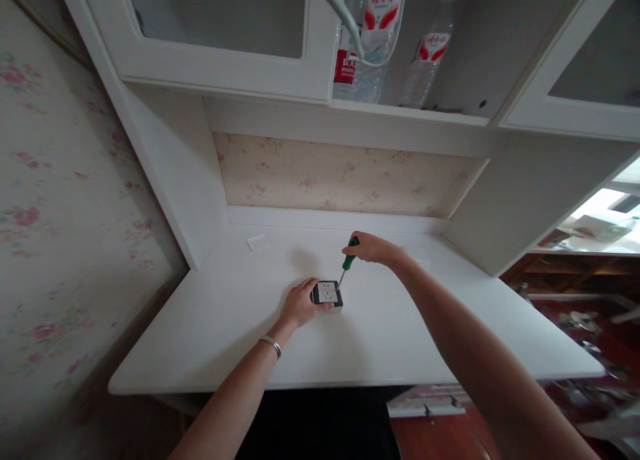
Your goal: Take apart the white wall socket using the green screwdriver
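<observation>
A wall socket (328, 291) with a white face and dark frame lies face up on the white desk (385, 340). My left hand (302, 303) grips it from the left, thumb along the near side and fingers along the far side. In my right hand (370, 247) is a screwdriver (349, 259) with a green handle, held tilted. Its metal shaft runs down to the right edge of the socket, and the tip looks to touch there. Whether a screw sits under the tip is too small to tell.
A small white panel (258, 243) lies at the back left of the desk. Overhead, a cabinet (215, 67) holds several plastic bottles (430, 53), with a pale curved bar (343, 13) hanging before them. Side panels bound the desk left and right.
</observation>
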The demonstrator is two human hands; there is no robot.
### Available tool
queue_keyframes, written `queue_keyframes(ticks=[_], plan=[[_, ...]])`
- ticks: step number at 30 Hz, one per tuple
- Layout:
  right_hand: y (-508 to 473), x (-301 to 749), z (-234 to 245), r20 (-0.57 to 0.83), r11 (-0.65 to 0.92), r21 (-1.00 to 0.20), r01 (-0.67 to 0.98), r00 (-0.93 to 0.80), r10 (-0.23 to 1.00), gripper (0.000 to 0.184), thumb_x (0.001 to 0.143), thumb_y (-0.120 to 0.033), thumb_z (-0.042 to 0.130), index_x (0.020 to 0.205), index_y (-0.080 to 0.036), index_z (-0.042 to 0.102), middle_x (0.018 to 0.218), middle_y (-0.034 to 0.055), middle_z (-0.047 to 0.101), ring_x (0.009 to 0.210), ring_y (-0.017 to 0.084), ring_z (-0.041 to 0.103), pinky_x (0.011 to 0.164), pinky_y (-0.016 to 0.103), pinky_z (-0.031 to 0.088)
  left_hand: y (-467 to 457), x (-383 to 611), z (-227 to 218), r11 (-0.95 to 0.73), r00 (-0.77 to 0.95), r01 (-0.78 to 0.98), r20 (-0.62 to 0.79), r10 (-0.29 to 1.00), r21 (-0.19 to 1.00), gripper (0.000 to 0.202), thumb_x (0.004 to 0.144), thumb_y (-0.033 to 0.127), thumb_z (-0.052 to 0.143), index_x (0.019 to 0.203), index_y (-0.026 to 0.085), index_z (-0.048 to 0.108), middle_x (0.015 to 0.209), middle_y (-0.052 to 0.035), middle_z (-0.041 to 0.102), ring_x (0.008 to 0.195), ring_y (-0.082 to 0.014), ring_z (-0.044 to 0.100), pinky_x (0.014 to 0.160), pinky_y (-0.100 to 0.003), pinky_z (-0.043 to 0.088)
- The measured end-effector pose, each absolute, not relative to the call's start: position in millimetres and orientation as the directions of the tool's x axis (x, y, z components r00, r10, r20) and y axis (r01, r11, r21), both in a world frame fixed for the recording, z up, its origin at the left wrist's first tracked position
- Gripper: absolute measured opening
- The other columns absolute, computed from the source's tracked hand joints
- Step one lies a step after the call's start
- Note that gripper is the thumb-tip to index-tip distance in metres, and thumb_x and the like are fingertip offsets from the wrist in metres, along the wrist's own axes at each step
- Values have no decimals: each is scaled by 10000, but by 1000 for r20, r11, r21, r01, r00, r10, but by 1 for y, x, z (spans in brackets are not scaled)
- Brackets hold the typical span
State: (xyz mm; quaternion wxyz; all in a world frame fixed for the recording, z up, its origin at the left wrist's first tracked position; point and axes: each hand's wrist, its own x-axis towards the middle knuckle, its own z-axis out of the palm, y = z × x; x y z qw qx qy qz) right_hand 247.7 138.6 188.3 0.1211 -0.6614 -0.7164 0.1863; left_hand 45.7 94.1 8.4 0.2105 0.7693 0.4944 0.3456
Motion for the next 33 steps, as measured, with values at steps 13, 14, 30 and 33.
queue_keyframes(ticks=[13,14,30,33], plan=[[139,240,191,-2,-1,-101,995,1,1000,465,755,-548,548,874,-112,657,888,224,658,861,322,623,668,363,434,93,46,11,-387,264,619,283,922,684,700,595,499,759,1203,229,541,1248,-61,570,1114,-262,545,989,-375,412],[140,241,190,-29,26,-114,993,-29,999,421,760,-509,554,871,-115,655,829,197,670,797,292,636,640,336,432,93,46,11,-386,265,622,281,922,681,703,592,500,760,1203,226,543,1248,-62,570,1116,-263,543,992,-375,408],[135,233,191,-59,247,-195,949,-263,963,289,815,-461,526,807,-181,597,467,2,578,357,128,503,457,252,351,93,45,10,-398,268,616,294,917,680,684,611,518,736,1201,236,534,1243,-52,576,1081,-263,570,964,-368,432],[136,231,190,-46,264,-192,945,-278,960,240,827,-384,519,783,-166,609,447,9,570,374,129,519,454,241,353,93,45,9,-406,261,612,312,914,678,690,600,504,750,1193,221,541,1243,-62,576,1078,-267,570,968,-369,429]])
